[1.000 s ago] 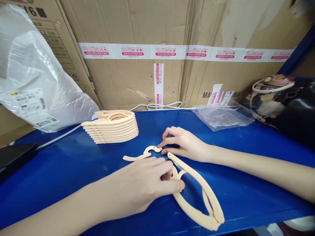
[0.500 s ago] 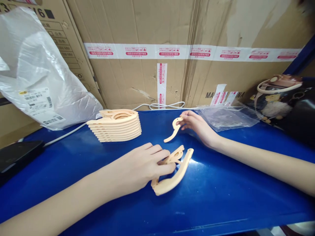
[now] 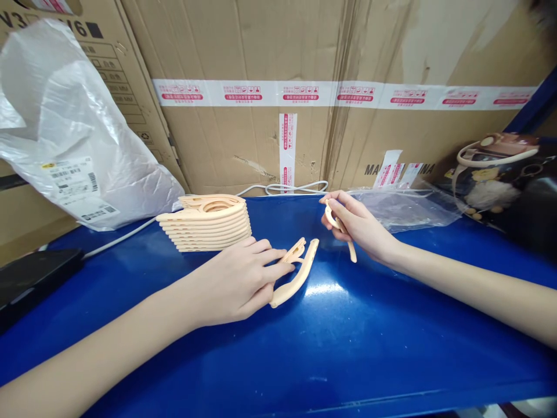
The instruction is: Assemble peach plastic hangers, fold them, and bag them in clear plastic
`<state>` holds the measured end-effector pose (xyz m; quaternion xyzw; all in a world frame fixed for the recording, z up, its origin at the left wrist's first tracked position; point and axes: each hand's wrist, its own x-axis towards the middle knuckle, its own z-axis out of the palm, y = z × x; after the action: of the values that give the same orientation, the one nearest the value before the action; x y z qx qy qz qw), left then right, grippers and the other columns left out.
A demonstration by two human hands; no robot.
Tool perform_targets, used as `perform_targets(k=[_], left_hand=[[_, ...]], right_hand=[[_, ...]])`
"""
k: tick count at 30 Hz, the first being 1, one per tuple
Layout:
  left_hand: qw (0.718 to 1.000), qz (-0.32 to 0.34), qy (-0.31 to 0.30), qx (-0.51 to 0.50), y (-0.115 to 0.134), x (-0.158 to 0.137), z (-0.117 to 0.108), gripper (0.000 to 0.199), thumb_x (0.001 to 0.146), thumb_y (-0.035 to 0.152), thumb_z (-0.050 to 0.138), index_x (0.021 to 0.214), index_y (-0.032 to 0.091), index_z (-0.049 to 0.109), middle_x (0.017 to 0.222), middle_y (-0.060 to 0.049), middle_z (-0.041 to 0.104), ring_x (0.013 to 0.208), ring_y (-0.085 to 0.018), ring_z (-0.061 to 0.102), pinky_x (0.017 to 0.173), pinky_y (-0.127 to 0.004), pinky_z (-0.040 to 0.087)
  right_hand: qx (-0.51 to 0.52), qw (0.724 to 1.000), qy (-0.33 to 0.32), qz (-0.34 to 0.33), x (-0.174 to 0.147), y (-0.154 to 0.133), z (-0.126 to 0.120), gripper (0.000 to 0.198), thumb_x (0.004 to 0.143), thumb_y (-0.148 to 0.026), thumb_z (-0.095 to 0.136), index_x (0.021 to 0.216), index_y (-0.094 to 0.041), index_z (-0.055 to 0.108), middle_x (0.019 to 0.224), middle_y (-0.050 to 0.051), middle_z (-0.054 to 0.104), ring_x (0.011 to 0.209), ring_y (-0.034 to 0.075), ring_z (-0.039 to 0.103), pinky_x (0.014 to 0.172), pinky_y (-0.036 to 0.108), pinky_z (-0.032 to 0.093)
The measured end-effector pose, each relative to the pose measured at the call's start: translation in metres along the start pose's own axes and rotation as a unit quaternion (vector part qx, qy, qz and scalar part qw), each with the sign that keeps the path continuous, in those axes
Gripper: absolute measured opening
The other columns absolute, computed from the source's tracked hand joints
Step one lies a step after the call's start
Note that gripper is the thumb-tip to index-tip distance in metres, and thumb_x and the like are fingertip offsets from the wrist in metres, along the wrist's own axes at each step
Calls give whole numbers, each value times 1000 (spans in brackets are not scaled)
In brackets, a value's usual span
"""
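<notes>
My left hand (image 3: 239, 281) is closed round one end of a cream plastic folding hanger (image 3: 298, 281) at the middle of the blue tabletop. One curved arm of that hanger swings out beyond my fingers; my hand covers its left part. In my right hand (image 3: 363, 223), a cream hanger hook (image 3: 352, 253) is pinched between thumb and fingers, above the table and apart from the hanger. Its curved end shows at the thumb, and its straight tail points down. Just behind my left hand stands a neat stack of cream folded hangers (image 3: 213, 232).
Large cardboard boxes (image 3: 243, 46) wall off the back of the blue table (image 3: 369, 354). A white plastic parcel bag (image 3: 87, 133) leans at left, above a black device (image 3: 39, 278) with a white cable (image 3: 119, 237). Clear plastic (image 3: 404, 212) and a decorated container (image 3: 487, 180) lie at right.
My left hand has shifted the hanger slightly left and away from me. My right hand has moved a little right and turned the hook, whose tail now points down to the right.
</notes>
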<state>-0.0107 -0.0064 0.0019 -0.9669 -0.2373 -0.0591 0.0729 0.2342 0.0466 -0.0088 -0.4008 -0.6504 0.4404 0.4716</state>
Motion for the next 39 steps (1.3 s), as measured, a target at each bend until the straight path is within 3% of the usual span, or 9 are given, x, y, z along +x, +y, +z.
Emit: perform_targets(k=[5,9,16,19,21,27,31,34,39], left_hand=[[999,-19,16,-37,2,-1,-1,38,95,22,34,123,19,59,123,-8,63,93,-25,55,82,-40,40],[999,-30,3,-22,1,0,-2,38,94,21,32,116,17,63,123,-10,63,95,-26,56,82,-41,41],[998,-54,16,19,-3,0,0,40,95,23,31,117,8,60,123,-15,62,100,-28,55,86,-44,43],[998,-43,30,21,-4,0,2,38,95,21,31,117,9,60,128,-15,59,109,-29,53,94,-45,41],[999,-38,37,-1,-4,0,3,37,96,21,31,117,11,60,130,-13,57,113,-28,52,96,-44,41],[996,-69,29,-54,-4,0,9,36,98,22,32,124,13,55,130,-11,57,112,-26,55,94,-43,45],[993,-93,59,-46,1,4,13,33,98,27,36,121,12,55,134,-14,54,115,-28,54,94,-45,47],[990,-94,89,-65,11,9,16,33,99,35,40,120,14,55,142,-13,48,128,-27,46,103,-43,42],[984,-101,70,-128,18,16,23,32,97,33,47,124,17,50,142,-13,49,136,-25,39,111,-43,37]], right_hand=[[-221,971,-81,-41,-2,-1,-6,28,94,-45,47,89,-19,55,58,-5,49,51,9,45,50,22,33],[-435,890,-104,-92,-7,-6,-8,34,95,-49,45,88,-20,61,59,-3,54,51,11,46,51,24,28],[-618,762,-121,-152,-12,-9,-5,25,100,-36,39,93,-20,56,74,2,67,59,16,59,52,26,22],[-651,728,-132,-171,-11,-8,-8,24,101,-35,37,94,-21,55,85,3,68,63,16,61,51,26,20],[-651,725,-145,-170,-9,-7,-9,25,101,-35,37,91,-21,55,86,3,67,65,16,61,51,26,20],[-613,770,-138,-109,-10,-8,-7,36,97,-43,39,72,-20,51,59,1,59,52,13,51,51,26,22],[-601,785,-132,-71,-12,-12,-4,34,90,-45,50,68,-20,46,56,-1,55,50,12,47,50,24,22],[-603,783,-137,-71,-12,-14,-3,30,92,-41,45,70,-21,45,56,-1,55,50,13,48,50,24,22],[-637,753,-136,-94,-13,-17,-3,25,98,-39,34,91,-18,47,63,2,62,55,18,56,51,27,23]])
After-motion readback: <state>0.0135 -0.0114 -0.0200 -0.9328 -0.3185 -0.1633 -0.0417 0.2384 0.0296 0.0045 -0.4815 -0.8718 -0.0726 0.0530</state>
